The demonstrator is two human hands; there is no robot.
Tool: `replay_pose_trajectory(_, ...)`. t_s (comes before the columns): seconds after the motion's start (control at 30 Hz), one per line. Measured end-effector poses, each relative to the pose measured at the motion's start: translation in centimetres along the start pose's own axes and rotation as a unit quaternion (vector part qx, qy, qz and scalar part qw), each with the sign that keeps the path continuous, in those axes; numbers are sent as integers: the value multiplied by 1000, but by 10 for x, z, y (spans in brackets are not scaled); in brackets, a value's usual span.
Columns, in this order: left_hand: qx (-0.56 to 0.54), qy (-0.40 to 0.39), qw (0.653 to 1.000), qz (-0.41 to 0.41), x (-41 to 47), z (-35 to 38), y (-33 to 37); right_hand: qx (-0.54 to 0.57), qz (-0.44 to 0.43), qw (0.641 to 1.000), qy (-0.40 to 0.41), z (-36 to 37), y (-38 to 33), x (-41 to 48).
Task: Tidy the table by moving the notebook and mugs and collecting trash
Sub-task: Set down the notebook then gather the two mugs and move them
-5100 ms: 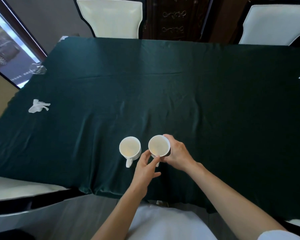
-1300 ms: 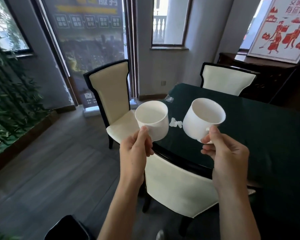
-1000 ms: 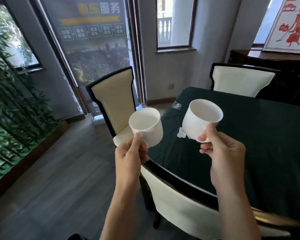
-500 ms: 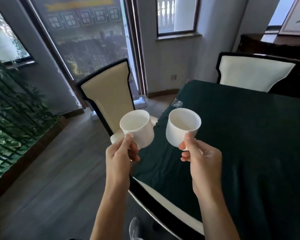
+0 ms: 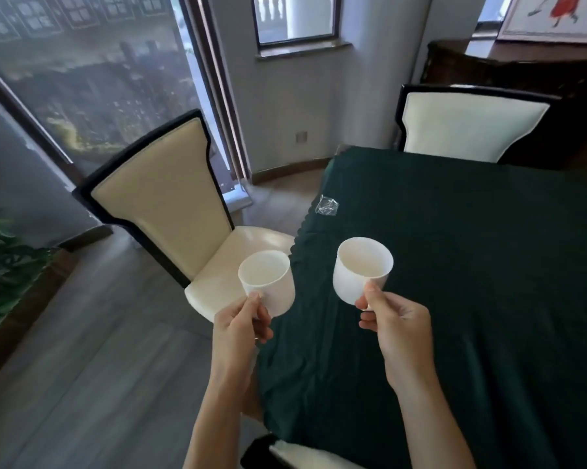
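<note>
I hold two white mugs in the air. My left hand [image 5: 239, 328] grips the handle of the left mug [image 5: 268, 282], which hangs beside the table's left edge, over the chair seat. My right hand [image 5: 397, 328] grips the handle of the right mug [image 5: 361, 270] above the dark green tablecloth [image 5: 471, 282]. Both mugs are upright and look empty. A crumpled piece of clear plastic wrap [image 5: 327, 209] lies on the cloth near the far left edge. No notebook is in view.
A cream chair with a black frame [image 5: 163, 204] stands left of the table. Another cream chair [image 5: 471, 128] is at the far end. A third chair's back [image 5: 295, 455] shows at the bottom. A dark cabinet [image 5: 522, 69] is behind; grey wood floor lies to the left.
I lifted both mugs off the table and moved along its left side. Over the last second the view tilted down and both mugs sank lower, the right one now over the cloth.
</note>
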State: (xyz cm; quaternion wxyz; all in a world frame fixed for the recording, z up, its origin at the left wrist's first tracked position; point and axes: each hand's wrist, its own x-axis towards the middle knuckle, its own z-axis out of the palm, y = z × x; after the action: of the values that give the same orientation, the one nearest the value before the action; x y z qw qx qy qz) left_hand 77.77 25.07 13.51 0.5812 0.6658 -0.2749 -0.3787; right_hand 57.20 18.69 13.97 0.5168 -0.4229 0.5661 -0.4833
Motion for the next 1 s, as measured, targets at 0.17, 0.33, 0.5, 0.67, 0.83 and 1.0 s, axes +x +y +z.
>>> replay_pose_trajectory(0.17,32,-47,996,-67,43,-1,-37,-23,99,995,17,26,36,22)
replay_pose_trajectory(0.33,48,-75,987,-137,64,4,-81,-64,170,982,43,46,77,28)
replay_pose_trajectory(0.5,60,-97,976,-187,71,17,-111,-71,233,968,66,55,110,23)
replay_pose_trajectory(0.67,84,-111,970,-199,71,25,-130,-72,290,952,72,51,135,17)
replay_pose_trajectory(0.83,86,-120,968,-205,68,23,-139,-41,322,944,65,49,144,17)
replay_pose_trajectory(1.0,101,-122,966,-203,65,18,-144,-31,359,932,39,47,143,19)
